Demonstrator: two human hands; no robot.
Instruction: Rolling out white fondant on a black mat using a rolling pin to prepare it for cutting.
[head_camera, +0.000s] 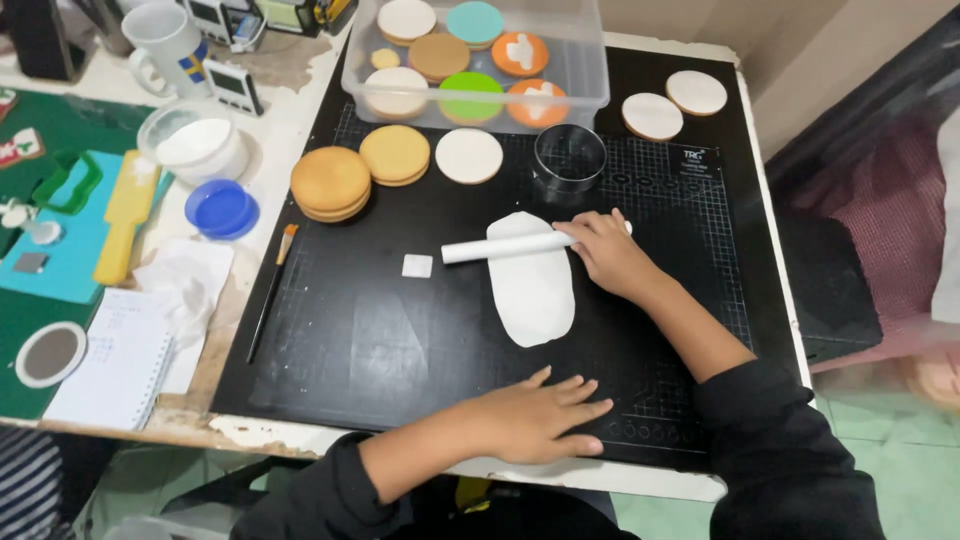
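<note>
Rolling pin (505, 246) under the right hand (605, 255), lying across a white sheet of rolled icing (532, 285).

The right hand's grip rests on the pin's right end, fingers laid over it rather than clenched; the left hand (530, 418) lies flat and released on the black cutting mat (380, 340) near the surface's front edge, holding nothing. The icing sits mid-mat. Behind it stand a round metal cutter (568, 158), stacked plain cookies (331, 183) and a clear tub of iced cookies (580, 70).
</note>
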